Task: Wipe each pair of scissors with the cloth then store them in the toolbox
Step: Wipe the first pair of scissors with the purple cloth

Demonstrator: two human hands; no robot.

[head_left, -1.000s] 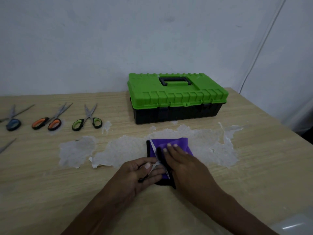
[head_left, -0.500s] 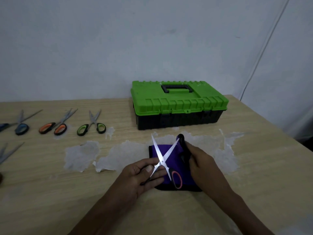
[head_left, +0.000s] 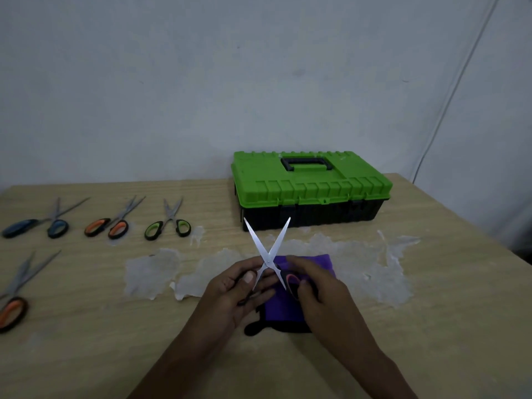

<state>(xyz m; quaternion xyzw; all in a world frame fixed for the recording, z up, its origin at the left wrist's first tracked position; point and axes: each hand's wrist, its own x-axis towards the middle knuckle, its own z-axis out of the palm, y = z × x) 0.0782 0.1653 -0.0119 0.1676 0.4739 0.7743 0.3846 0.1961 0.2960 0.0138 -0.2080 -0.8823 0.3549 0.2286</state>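
— Now, operator: where is the working pair?

— The pink-handled scissors [head_left: 268,262] are held over the purple cloth [head_left: 319,262], which lies on the wooden table [head_left: 431,326]. The blades are splayed in an X, tips toward the green toolbox [head_left: 311,188]. My left hand [head_left: 239,289] curls round one handle loop and my right hand [head_left: 319,292] pinches the other.

— Hazards from here?

— By my judgement there are three. The edges are bare beside my fingers, so a wipe drawn against an edge could cut. The cloth could snag at the pivot. The toolbox lid is down, so opening it means freeing a hand, and the blades may swing. The green-handled scissors [head_left: 169,226] and the others wait well to the left.
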